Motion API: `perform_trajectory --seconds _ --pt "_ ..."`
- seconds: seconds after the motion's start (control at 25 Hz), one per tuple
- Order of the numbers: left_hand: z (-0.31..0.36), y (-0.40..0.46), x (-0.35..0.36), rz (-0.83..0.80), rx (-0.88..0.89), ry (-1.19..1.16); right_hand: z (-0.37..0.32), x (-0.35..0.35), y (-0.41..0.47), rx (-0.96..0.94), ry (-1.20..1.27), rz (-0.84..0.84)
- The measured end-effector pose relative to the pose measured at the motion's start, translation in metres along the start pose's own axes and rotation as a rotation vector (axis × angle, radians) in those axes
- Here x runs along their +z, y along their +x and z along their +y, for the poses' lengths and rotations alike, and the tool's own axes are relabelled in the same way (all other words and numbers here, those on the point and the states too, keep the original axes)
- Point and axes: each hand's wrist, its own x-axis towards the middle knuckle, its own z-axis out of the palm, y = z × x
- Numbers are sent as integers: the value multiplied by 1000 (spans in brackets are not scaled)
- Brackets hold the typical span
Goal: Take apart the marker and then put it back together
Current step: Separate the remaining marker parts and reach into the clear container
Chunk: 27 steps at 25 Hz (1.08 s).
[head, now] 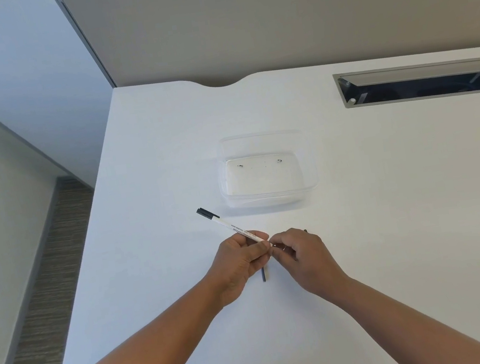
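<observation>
Marker, a slim white plastic barrel (233, 228), slants up-left from the left hand (239, 263) gripping it; the right hand (302, 253) pinches its near end.

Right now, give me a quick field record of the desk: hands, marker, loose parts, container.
left hand: grips the white marker barrel near its near end
marker barrel: tilted, black cap on the far end, pointing away to the left
right hand: pinches at the barrel's near end; what it holds is hidden
loose part: dark slim piece lying on the desk below the hands
container: clear plastic tub, open, beyond the hands, only small dark specks inside
stage: marker partly apart or being rejoined, cannot tell which
</observation>
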Motion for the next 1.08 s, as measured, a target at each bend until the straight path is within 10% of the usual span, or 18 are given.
perform_trajectory --seconds 0.2,0.4,1.08 --pt "10 -15 2 87 111 830 6 -1 0 -16 -82 15" --pt "14 -8 -8 200 1003 1762 9 -1 3 -51 -197 11" --pt "-2 9 -29 84 918 1766 5 -8 6 -89 -217 -102"
